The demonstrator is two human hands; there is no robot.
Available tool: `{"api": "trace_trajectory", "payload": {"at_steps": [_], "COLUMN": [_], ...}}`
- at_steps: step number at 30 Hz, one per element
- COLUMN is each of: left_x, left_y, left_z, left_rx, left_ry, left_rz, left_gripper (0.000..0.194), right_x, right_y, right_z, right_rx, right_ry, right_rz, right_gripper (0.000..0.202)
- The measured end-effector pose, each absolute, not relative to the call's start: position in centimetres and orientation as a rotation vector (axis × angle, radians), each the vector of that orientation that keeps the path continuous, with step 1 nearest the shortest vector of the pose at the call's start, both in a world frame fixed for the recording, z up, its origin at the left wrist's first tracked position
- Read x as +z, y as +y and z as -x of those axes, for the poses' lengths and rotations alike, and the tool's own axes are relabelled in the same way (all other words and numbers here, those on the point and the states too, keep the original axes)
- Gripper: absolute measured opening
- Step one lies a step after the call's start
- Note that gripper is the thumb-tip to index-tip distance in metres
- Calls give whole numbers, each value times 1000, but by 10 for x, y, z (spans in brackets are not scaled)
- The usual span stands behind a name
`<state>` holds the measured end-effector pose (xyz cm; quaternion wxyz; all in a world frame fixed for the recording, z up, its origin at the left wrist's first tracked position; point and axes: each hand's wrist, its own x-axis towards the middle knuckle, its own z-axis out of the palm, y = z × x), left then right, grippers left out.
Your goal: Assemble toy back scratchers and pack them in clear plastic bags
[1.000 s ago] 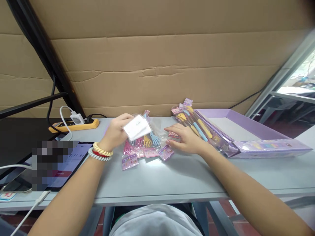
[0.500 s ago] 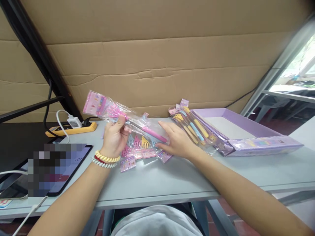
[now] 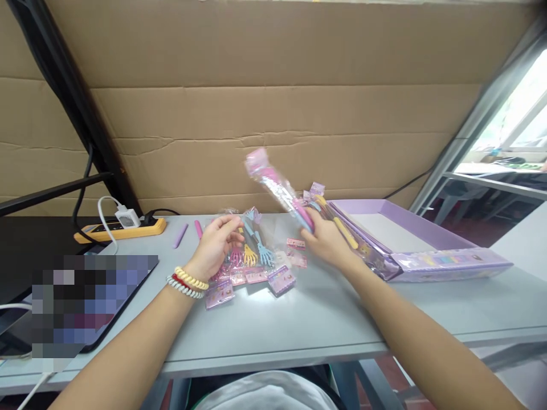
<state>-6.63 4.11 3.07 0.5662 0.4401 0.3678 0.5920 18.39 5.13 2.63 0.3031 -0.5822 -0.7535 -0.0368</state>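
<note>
My right hand point(image 3: 322, 236) is closed around the handle end of a pink back scratcher point(image 3: 280, 191) in a clear wrapper, which tilts up to the left above the table. My left hand point(image 3: 217, 242), fingers loosely curled and apparently holding nothing, is over the left side of a pile of wrapped back scratchers. In that pile a blue back scratcher point(image 3: 264, 251) and a yellow back scratcher point(image 3: 250, 256) show their hand-shaped ends, with pink cards point(image 3: 282, 280) toward me. Beyond my right hand, more wrapped back scratchers point(image 3: 344, 230) lie against a purple box.
The open purple box point(image 3: 453, 265) lies on the right of the grey table point(image 3: 325, 324). At left are a tablet point(image 3: 123, 307), a yellow power strip point(image 3: 145, 226) with cables, and a purple stick-like piece point(image 3: 180, 236). A cardboard panel point(image 3: 273, 114) stands behind.
The pink back scratcher has moved right and now points up steeper, held by my right hand alone. My left hand has let go and moved slightly right, over the pile.
</note>
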Motion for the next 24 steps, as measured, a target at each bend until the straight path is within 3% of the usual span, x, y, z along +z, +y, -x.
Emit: {"api": "trace_trajectory", "payload": {"at_steps": [9,15,24], "left_x": [29,31,24], "left_y": [42,40,43], "left_z": [67,64,66], "left_rx": [1309,1273,1204], "left_ry": [995,1067,1184], "left_rz": [-1146,-1237,-1547], "left_gripper": [35,32,26], "right_x": [39,29,34], "right_y": [73,76,83], "right_z": [-240,-233,-249], "right_rx": [-34,-348,-184], "right_ry": [-1729,-1880,-1906], "right_rz": [2325,2234,2375], "right_gripper": [51,55,39]}}
